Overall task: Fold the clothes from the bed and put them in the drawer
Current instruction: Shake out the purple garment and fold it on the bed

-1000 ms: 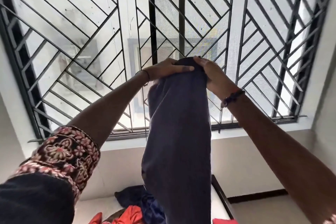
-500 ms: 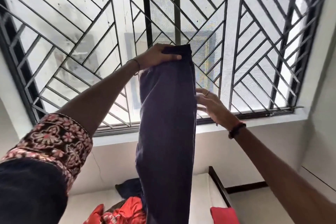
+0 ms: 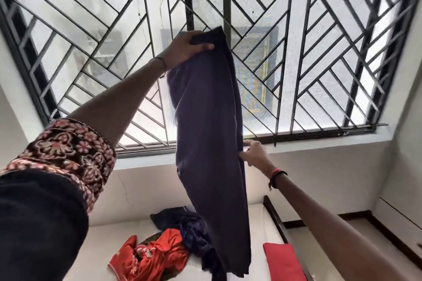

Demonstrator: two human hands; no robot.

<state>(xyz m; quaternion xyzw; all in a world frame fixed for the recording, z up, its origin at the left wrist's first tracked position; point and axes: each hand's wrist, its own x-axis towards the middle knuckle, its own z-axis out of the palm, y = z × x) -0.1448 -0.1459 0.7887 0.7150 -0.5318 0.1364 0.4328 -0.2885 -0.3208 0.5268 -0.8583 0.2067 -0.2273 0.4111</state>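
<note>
- left hand (image 3: 187, 49) is raised high, fingers curled over the top end of the purple garment (image 3: 210, 132), thumb across its front. Firm grip, takes all the weight.
- right hand (image 3: 253, 153) is well below that grip, at the garment's right edge about midway down. Thumb and a finger meet the cloth, but cannot tell if the pinch is closed (fingertips partly behind the fabric).
- garment is in the air, hanging straight down from the upper grip. It looks doubled lengthwise. Its lower end dangles over the clothes pile (image 3: 164, 251) on the bed (image 3: 127, 230).
- handling, judged: soft, limp, light enough for one hand. No stiffness, so it sags wherever it isn't held. Not fragile. Layers could slide apart if the top grip loosens.
- where to hold, judged: top end, where the left hand already is, plus the side edge midway down, to bring it over in half.
- counts: 1 garment in hand; 2 hands. The pile far beneath the grip has 1 red-orange piece (image 3: 155, 255) and at least 1 dark blue piece (image 3: 173, 217) (tangled, maybe 2). 1 red cushion (image 3: 283, 260) lies below the right forearm.
- drawer not in view.
</note>
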